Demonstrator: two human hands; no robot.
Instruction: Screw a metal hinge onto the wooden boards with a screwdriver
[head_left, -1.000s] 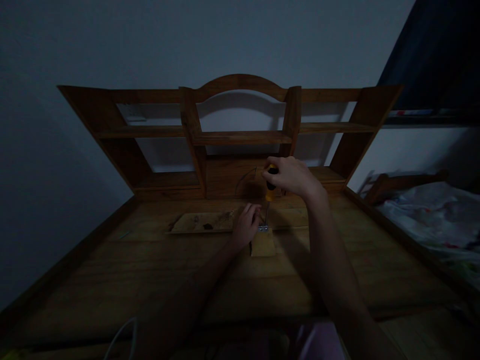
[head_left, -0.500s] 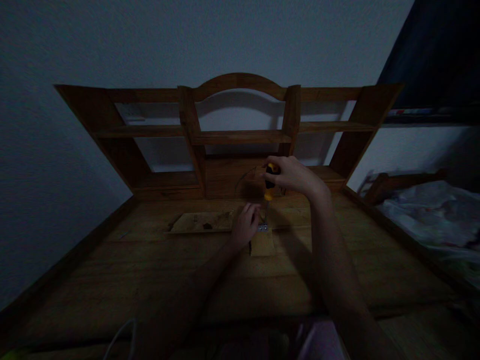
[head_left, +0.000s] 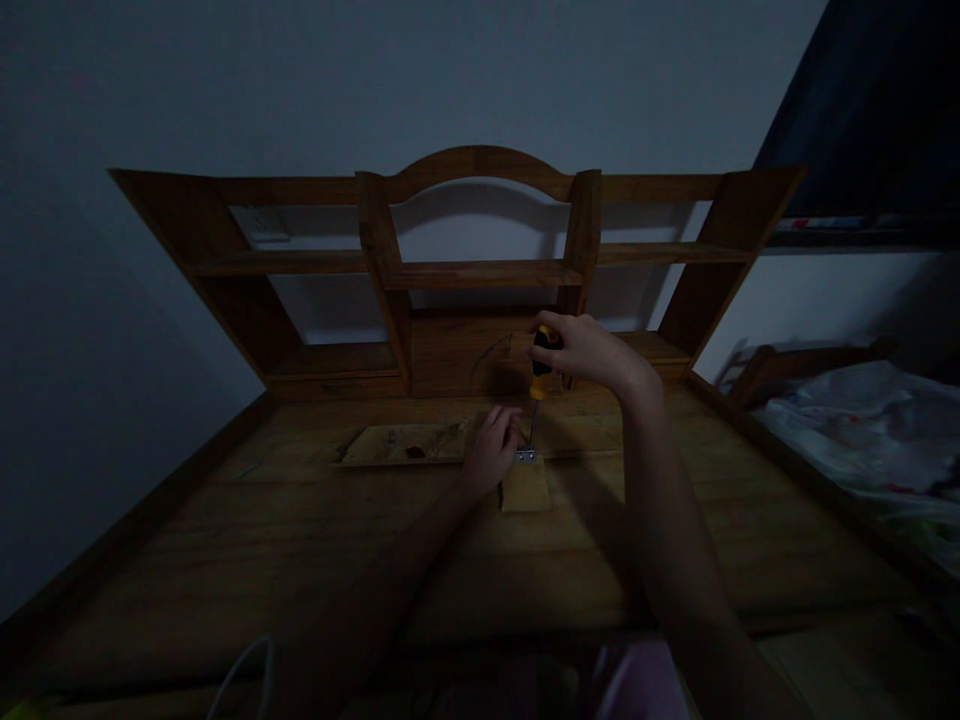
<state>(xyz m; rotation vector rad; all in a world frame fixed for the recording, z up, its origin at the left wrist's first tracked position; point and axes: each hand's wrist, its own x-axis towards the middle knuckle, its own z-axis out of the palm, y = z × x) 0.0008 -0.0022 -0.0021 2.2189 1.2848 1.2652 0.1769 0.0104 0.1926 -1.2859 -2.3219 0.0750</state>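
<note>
My right hand (head_left: 581, 347) is wrapped round the yellow and black handle of a screwdriver (head_left: 538, 385), held upright with its shaft pointing down. The tip meets a small metal hinge (head_left: 526, 454) that lies across a short wooden block (head_left: 524, 487) and a longer wooden board (head_left: 405, 443). My left hand (head_left: 493, 450) rests on the long board just left of the hinge, fingers bent and close together. Whether those fingers pinch anything small is hidden. The long board has rough, dark marks on its left part.
The pieces lie on a wooden desk (head_left: 315, 560). Behind them stands a wooden shelf unit (head_left: 480, 273) against the wall. A white cable (head_left: 244, 665) curves at the front left edge. To the right lies a pile of clear plastic bags (head_left: 862, 430). The room is dim.
Almost nothing differs. My right hand has shifted very slightly on the screwdriver, which stays upright over the hinge. My left hand keeps its place.
</note>
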